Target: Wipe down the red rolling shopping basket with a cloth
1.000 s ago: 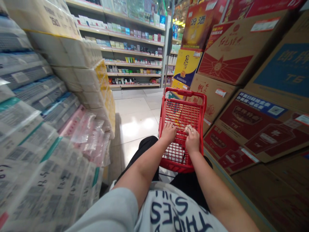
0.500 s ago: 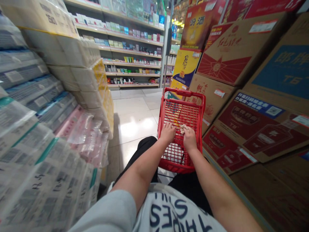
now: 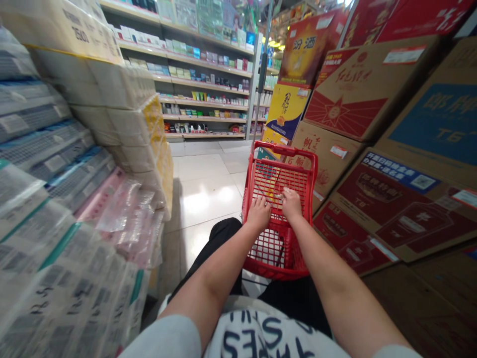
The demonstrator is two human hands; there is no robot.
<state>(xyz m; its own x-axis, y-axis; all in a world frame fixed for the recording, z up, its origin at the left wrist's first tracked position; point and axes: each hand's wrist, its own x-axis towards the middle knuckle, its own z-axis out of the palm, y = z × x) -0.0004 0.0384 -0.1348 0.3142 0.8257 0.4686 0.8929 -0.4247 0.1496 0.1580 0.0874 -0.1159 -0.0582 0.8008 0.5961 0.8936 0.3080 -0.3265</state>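
A red plastic shopping basket [image 3: 254, 171] with grid walls stands in front of me, between my knees. My left hand [image 3: 259, 214] rests over its middle, back up, fingers stretched forward. Just to the right, my right hand [image 3: 290, 204] is at the same part of the basket with its fingers loosely apart. The palm and the underside of those fingers are hidden, and the crumpled pale piece seen earlier does not show now. The basket's raised red frame [image 3: 285, 149] is beyond both hands.
Liquor cartons [image 3: 346, 92] are stacked along the right. Wrapped paper packs [image 3: 104, 84] and pink plastic packs [image 3: 119, 204] pile up on the left. Shelves of small boxes and bottles [image 3: 208, 102] stand ahead, past the pale tiled floor [image 3: 203, 171]. A thin upright pole [image 3: 264, 64] stands ahead.
My right hand has moved slightly up, its fingers loosened; the crumpled pale piece it held is out of sight. My left hand and the basket sit slightly lower in view.
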